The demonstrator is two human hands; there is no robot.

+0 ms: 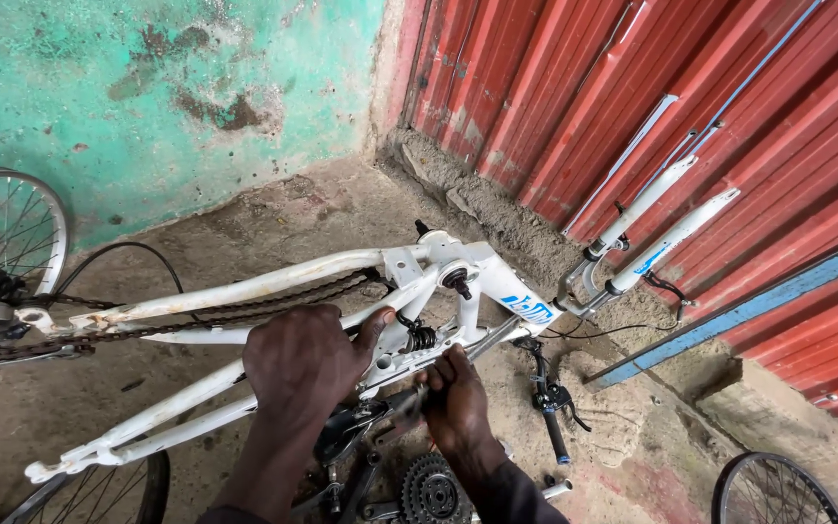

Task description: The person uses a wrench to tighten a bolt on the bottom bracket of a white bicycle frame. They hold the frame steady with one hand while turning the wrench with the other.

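**Two hands on an upturned white bike frame**

Both of my hands are at the middle of the white bike frame [273, 291], which lies upside down across the view. Its long axis runs from the rear ends at lower left up to the fork [652, 233] at upper right, where the fork legs lean against the red metal wall [749, 116].

My left hand [307, 364] is closed over a frame tube, thumb hooked on the upper side, holding it steady. My right hand [458, 398] sits just beside it, lower and nearer to me, curled around something dark and slim at the junction near the spring shock [421, 337]; I cannot tell what that dark item is, nor whether the grip is tight.

So the frame lies straight ahead of both hands, with the working spot between them, closer to the right hand. The chain [147, 325] runs leftward along the frame toward a spoked wheel [2, 233] by the green wall [147, 87]. Directly below my hands are the saddle [346, 427] and a toothed chainring [431, 490]. A black handlebar grip [553, 427] hangs to the right of the right hand, near but apart. Another wheel [778, 490] shows at lower right on the concrete floor [293, 213].
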